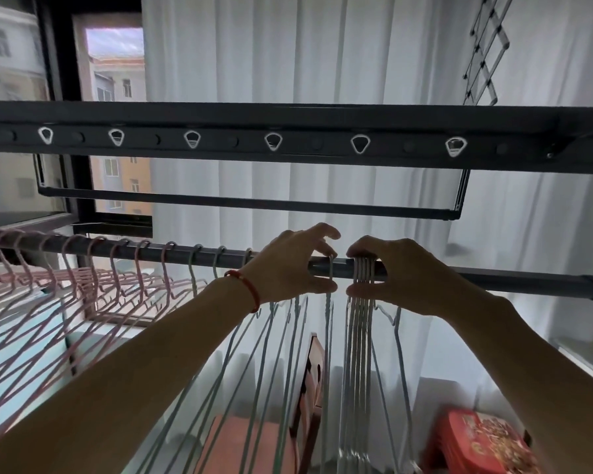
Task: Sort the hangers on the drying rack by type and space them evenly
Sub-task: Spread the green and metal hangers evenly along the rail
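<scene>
A dark rail (pixel 493 278) of the drying rack runs across the view. Several pink hangers (pixel 83 278) hang spaced along its left part. To their right come light blue-grey hangers (pixel 220 261), also spaced apart. My left hand (pixel 288 268) pinches the hook of one blue-grey hanger (pixel 330 268) on the rail. My right hand (pixel 401 278) wraps over the rail and grips a tight bunch of pale hangers (pixel 363 271). A small gap separates the single hook from the bunch. One more hanger (pixel 396 323) hangs below my right palm.
An upper dark bar with triangular holes (pixel 360 143) crosses overhead, a thinner bar (pixel 254 201) behind it. White curtains (pixel 288 63) hang at the back, a window (pixel 113 97) at left. Below stand a wooden chair (pixel 308 388) and a red box (pixel 476 443).
</scene>
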